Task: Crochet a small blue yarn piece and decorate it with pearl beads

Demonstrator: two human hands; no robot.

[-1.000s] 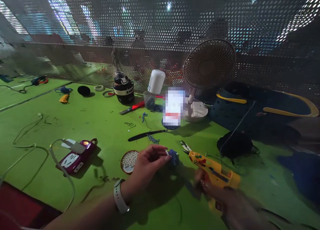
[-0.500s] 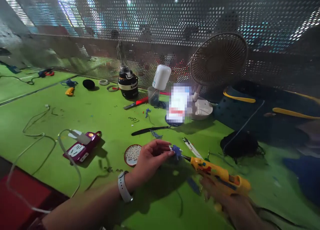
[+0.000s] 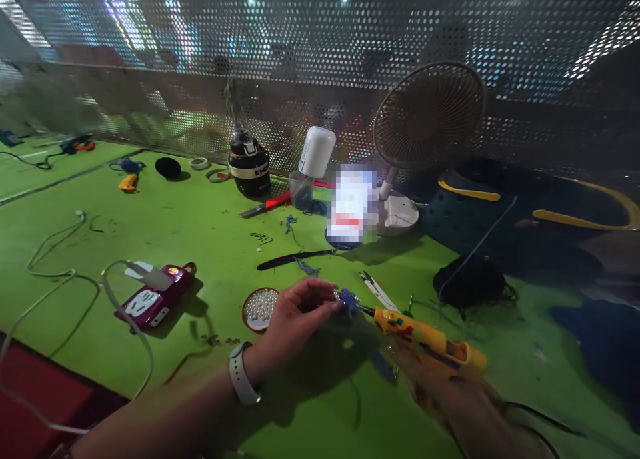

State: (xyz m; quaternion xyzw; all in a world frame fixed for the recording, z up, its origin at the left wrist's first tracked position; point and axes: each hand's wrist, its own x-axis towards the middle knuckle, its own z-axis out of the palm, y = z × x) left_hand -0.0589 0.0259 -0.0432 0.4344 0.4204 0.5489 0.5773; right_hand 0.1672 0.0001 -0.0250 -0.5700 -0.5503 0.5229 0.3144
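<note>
A small blue crocheted piece (image 3: 349, 300) edged with pearl beads is pinched between the thumb and fingers of my left hand (image 3: 303, 311). A white watch band circles that wrist. My right hand (image 3: 440, 382), partly blurred, is closed round a yellow hot glue gun (image 3: 425, 336). Its dark nozzle points left and reaches the right edge of the blue piece; whether they touch I cannot tell. A round dish (image 3: 245, 319) of pearl beads lies behind my left hand. White snips (image 3: 380, 291) rest just beyond the nozzle.
A purple power adapter (image 3: 160, 298) with a pale cable sits left. Behind stand a black bottle (image 3: 249, 169), a phone with blurred screen (image 3: 351, 202), a fan (image 3: 400, 212) and a dark basket (image 3: 465, 222). Black yarn (image 3: 470, 282) lies right, black tweezers (image 3: 295, 258) in the middle.
The whole view has shifted slightly, so things appear a little further left. Both hands keep their holds, and the nozzle stays by the blue piece.
</note>
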